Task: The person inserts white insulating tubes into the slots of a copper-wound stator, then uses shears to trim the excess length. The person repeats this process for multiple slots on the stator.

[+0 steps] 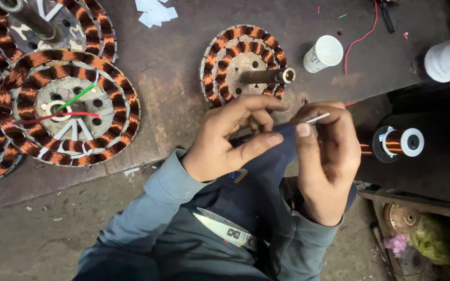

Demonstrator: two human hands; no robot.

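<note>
White tube: a thin white tube (318, 118) sits in the middle of the frame, a bit right, pinched at the top of the right hand.
Right hand: the right hand (326, 158) is closed tight, thumb and first finger squeezing the tube.
Left hand: the left hand (230, 140) is half closed just beside it, thumb out toward the right hand, fingers curled. I cannot tell if it holds anything; a very thin wire would be too small to see.
What could go wrong: I think the tube could slip out and drop to the dirty floor, because it is so small and only two fingers hold it. The scissors (225, 229) lie loose on the lap at the bottom middle, and a leg move could tip them off.
Small coil: a round copper coil wheel with a metal rod (243, 65) lies on the desk (183, 52), just above the hands.
Big coil: a bigger copper wheel with red and green wires (66, 106) lies at the left, well apart.
Paper cup: a white cup (323, 53) lies on its side at the upper right.
Wire spool: a spool of copper wire (399, 143) sits at the right, near the right hand.
In the way: nothing sits between the hands and the small coil.
</note>
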